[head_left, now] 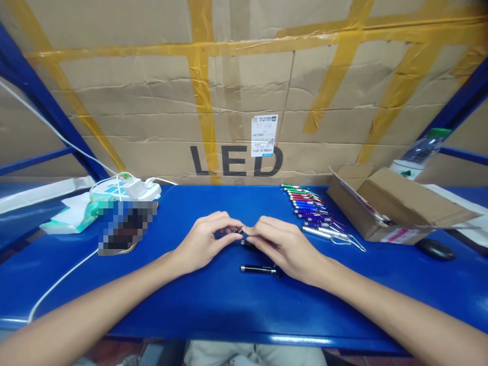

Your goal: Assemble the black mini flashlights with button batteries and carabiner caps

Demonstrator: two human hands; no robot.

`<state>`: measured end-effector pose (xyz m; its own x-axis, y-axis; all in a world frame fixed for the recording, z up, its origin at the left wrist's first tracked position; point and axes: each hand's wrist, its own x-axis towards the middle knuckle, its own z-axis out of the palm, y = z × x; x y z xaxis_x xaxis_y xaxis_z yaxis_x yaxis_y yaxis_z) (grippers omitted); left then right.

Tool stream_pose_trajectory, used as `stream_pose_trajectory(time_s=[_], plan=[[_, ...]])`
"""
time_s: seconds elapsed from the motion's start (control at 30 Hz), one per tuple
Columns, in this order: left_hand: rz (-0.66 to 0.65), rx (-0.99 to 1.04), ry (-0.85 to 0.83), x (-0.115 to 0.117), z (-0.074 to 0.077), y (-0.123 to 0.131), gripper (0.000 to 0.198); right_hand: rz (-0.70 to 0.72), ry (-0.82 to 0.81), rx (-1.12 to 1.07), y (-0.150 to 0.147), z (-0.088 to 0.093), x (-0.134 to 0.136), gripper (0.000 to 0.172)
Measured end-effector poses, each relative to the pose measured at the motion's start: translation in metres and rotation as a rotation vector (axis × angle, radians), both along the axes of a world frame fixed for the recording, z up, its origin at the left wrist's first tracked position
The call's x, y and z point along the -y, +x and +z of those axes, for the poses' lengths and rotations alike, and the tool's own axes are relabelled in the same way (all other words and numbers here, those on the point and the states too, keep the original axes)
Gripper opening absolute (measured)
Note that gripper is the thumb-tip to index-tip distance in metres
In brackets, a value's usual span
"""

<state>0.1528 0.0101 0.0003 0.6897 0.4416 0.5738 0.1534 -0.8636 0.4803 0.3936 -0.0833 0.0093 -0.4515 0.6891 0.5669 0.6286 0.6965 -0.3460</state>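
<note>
My left hand [208,239] and my right hand [285,246] meet over the middle of the blue table [183,305], both with fingers pinched. Between the fingertips shows a small, dark, shiny thing [238,231], mostly hidden and too small to name. Under my right hand lies a black pen-like tube [248,245], partly covered by the fingers. Closer to me rests another black pen-like tube [257,269] with a silver end and a dark cord. To the right, several slim metallic tubes [310,207] in green, red, blue, purple and silver lie in a row, with cords attached.
An opened cardboard box [381,203] stands at the right, with a black computer mouse [435,249] before it and a plastic bottle [415,155] behind. Leftward are a tissue pack [74,213], a white power strip [152,190] and a pixelated object [127,229]. A large carton [152,112] walls the back.
</note>
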Motion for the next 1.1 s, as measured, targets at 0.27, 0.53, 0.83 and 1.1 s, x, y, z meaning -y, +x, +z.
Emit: stream_pose_trajectory(time_s=[0.27, 0.53, 0.83, 1.1], plan=[[-0.003, 0.015, 0.026, -0.004, 0.001, -0.003, 0.018, -0.057, 0.103, -0.066, 0.006, 0.002, -0.001, 0.019], [0.003, 0.028, 0.020, -0.007, 0.002, -0.005, 0.018, -0.251, -0.211, 0.287, 0.042, 0.008, -0.019, 0.013], [0.034, -0.024, 0.034, -0.008, 0.001, -0.006, 0.018, -0.139, -0.214, 0.302, 0.038, 0.005, -0.015, 0.016], [-0.063, -0.095, 0.039, 0.001, 0.005, -0.004, 0.019, -0.026, -0.016, -0.078, 0.016, 0.006, -0.005, 0.009]])
